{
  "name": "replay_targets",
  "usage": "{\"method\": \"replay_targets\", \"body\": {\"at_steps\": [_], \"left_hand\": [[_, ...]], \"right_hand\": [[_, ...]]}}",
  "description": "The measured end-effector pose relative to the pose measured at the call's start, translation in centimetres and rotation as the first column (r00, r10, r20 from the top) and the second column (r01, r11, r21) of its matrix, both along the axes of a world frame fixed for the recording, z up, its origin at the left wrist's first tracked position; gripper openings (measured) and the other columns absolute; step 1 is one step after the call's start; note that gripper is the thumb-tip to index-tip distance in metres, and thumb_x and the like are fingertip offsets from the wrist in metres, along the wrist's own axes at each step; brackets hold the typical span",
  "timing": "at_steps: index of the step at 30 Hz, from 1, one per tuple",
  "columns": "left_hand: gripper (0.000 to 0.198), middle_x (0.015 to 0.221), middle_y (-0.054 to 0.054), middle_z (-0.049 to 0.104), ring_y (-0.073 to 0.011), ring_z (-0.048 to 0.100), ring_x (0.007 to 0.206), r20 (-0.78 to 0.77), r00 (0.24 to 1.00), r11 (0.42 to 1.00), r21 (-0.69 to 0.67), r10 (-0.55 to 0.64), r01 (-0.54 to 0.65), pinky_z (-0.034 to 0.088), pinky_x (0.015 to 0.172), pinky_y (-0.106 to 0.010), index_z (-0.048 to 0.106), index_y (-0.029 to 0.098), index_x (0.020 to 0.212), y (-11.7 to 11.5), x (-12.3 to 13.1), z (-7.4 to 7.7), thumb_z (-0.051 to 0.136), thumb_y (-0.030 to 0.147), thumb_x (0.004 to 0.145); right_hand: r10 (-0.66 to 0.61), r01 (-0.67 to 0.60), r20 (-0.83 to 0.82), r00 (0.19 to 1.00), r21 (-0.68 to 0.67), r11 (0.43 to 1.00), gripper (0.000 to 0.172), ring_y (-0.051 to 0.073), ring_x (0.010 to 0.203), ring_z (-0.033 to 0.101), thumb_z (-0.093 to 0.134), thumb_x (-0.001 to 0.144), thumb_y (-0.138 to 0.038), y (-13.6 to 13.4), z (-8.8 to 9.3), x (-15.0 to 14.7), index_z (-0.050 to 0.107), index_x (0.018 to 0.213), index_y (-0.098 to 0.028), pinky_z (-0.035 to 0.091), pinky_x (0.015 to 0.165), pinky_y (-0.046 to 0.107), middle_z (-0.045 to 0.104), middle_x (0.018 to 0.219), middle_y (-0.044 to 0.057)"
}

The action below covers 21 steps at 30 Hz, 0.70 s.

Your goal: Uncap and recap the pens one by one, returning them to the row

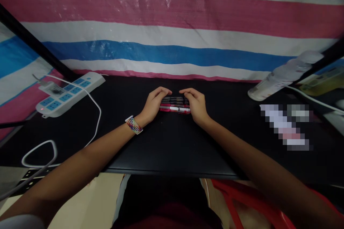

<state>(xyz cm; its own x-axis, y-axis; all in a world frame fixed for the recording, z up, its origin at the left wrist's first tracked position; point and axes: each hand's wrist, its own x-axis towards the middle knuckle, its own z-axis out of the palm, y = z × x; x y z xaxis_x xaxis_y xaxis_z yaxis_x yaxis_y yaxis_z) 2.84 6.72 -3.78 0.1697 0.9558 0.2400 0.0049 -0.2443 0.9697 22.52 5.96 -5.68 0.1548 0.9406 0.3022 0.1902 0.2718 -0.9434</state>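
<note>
A small bundle of pens or markers [175,105], red, black and white, lies on the black table [166,143] a little beyond its middle. My left hand [154,103] curls round the bundle's left end, fingers bent over it. My right hand [195,103] curls round the right end the same way. Both hands press the bundle together between them on the tabletop. A beaded multicoloured band [133,125] is on my left wrist.
A white power strip [68,93] with blue sockets and a white cable [94,121] lies at the far left. A clear plastic bottle [285,75] lies on its side at the right. A striped tarpaulin [172,25] backs the table. A red chair [242,200] is below.
</note>
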Motion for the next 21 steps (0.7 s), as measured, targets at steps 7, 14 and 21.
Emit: {"method": "replay_targets", "body": {"at_steps": [7, 14, 21], "left_hand": [[0.021, 0.102, -0.005, 0.078, -0.0241, 0.071, 0.106, -0.011, 1.000, 1.000, -0.002, -0.012, 0.012, 0.054, 0.106, -0.041, 0.078, 0.022, 0.089, -0.7, 0.0, 0.4, 0.064, 0.032, 0.101], [0.022, 0.099, -0.005, 0.077, -0.0238, 0.070, 0.103, -0.022, 1.000, 1.000, 0.008, -0.007, 0.007, 0.054, 0.104, -0.040, 0.078, 0.022, 0.088, -1.2, -0.1, 0.6, 0.063, 0.032, 0.100], [0.021, 0.096, -0.004, 0.076, -0.0229, 0.069, 0.098, -0.114, 0.993, 0.997, 0.074, 0.022, -0.014, 0.053, 0.096, -0.037, 0.075, 0.021, 0.087, -1.2, -0.3, 0.8, 0.061, 0.030, 0.100]], "right_hand": [[0.021, -0.021, -0.045, 0.999, -0.013, 1.000, 0.022, 0.024, 0.096, 0.072, 0.061, 0.090, -0.024, -0.6, 0.7, -0.2, 0.082, 0.087, -0.025, 0.054, 0.092, 0.042, 0.081, 0.095, 0.003], [0.028, -0.030, -0.060, 0.998, -0.033, 0.999, 0.022, 0.025, 0.096, 0.072, 0.061, 0.089, -0.025, -1.2, 0.8, -0.3, 0.082, 0.086, -0.026, 0.054, 0.092, 0.043, 0.082, 0.094, 0.003], [0.037, -0.038, -0.035, 0.999, -0.023, 0.999, 0.019, 0.024, 0.095, 0.073, 0.063, 0.087, -0.024, -1.3, 1.0, 0.0, 0.082, 0.089, -0.025, 0.056, 0.093, 0.043, 0.081, 0.097, 0.003]]}}
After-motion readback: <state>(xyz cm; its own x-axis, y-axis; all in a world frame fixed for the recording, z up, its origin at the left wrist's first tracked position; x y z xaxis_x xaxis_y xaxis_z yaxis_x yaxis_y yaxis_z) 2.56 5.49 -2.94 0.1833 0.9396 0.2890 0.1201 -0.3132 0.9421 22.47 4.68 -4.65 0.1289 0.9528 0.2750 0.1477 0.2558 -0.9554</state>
